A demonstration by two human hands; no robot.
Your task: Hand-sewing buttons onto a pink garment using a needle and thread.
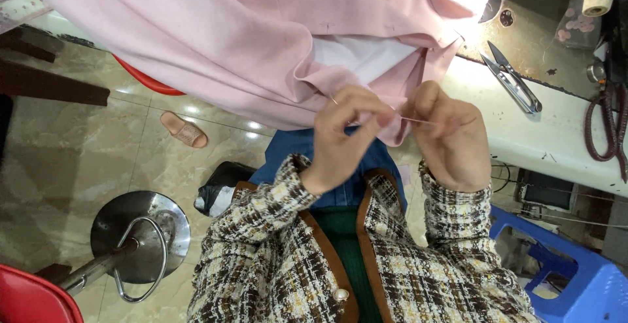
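A fold of pink fabric (pixel 275 41) is draped from the white tabletop (pixel 556 133) down over the lap. Its lower edge is pinched by the fingertips of the left hand (pixel 343 136), and a thin needle (pixel 418 121) is held between the fingers of the right hand (pixel 451 136), just beside that edge. What seems to be thread is too fine to be made out. A pair of snips (pixel 513 77) is laid on the tabletop, well apart from both hands
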